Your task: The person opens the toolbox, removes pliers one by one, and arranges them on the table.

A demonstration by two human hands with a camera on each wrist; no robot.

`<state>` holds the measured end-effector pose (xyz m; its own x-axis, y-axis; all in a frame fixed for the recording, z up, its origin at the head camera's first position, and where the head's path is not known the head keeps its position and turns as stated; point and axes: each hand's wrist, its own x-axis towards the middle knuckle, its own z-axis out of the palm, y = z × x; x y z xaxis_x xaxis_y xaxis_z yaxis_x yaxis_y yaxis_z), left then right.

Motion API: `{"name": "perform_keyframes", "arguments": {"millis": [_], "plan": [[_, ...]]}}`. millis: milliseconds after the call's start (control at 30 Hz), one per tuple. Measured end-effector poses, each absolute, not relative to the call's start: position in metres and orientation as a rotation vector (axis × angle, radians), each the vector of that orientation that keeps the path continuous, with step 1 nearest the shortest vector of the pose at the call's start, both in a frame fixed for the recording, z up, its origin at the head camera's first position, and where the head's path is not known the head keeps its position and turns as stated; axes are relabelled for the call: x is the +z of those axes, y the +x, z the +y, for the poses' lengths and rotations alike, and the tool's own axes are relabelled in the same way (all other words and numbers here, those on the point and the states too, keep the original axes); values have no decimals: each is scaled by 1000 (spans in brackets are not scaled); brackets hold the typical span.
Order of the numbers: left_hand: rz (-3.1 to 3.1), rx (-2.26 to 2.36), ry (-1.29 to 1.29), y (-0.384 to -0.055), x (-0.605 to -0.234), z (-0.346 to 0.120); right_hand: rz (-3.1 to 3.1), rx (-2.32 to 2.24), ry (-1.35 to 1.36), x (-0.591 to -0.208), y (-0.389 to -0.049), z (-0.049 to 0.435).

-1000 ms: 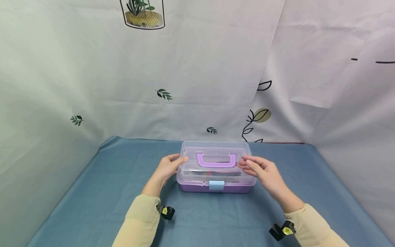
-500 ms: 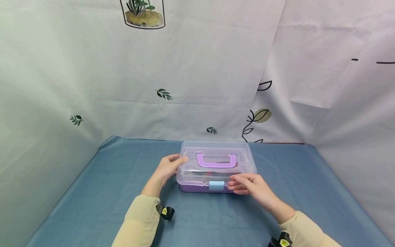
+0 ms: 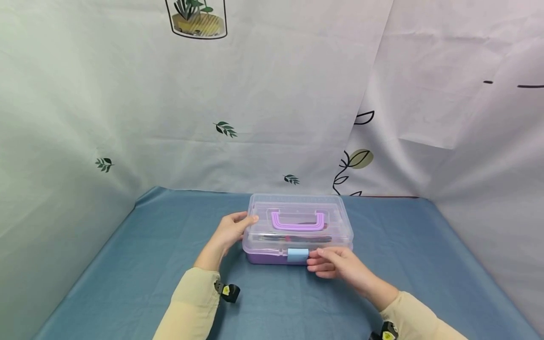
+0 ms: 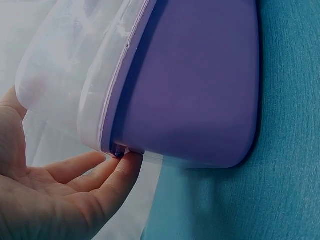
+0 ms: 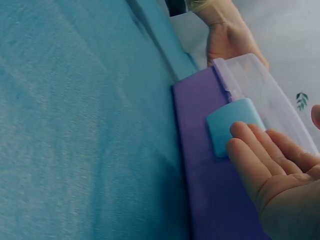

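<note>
A storage box (image 3: 259, 259) with a purple base, clear lid (image 3: 297, 203) and purple handle (image 3: 298, 227) rests on the blue cloth, its lid down. Slim dark items (image 3: 297, 239) show through the lid. My left hand (image 3: 229, 231) holds the box's left end, thumb on the lid; in the left wrist view, its fingers (image 4: 112, 187) reach beneath the lid's rim. At the front, my right hand (image 3: 335, 265) is beside the light blue latch (image 3: 297, 255). Its extended fingers (image 5: 250, 150) overlap the latch's edge in the right wrist view; whether they touch it I cannot tell.
Blue cloth (image 3: 170, 245) covers the table around the box. A pale printed curtain (image 3: 272, 94) hangs close behind the box, and more pale cloth stands along both sides. Each wrist wears a small black camera (image 3: 229, 293).
My right hand has moved from above the lid's right side down and left to the latch at the front. My left hand and the box have stayed in place.
</note>
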<state>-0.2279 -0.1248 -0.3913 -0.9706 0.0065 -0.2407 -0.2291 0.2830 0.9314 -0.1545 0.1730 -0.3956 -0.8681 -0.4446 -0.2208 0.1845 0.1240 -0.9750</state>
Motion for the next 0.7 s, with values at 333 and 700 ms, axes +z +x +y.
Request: {"name": "perform_keyframes", "arguments": {"millis": [333, 700], "plan": [[2360, 1745, -213, -226, -393, -125, 1872, -1783, -77, -407, -151, 166], [2362, 1749, -197, -226, -391, -125, 1791, -1831, 40, -413, -151, 159]]}}
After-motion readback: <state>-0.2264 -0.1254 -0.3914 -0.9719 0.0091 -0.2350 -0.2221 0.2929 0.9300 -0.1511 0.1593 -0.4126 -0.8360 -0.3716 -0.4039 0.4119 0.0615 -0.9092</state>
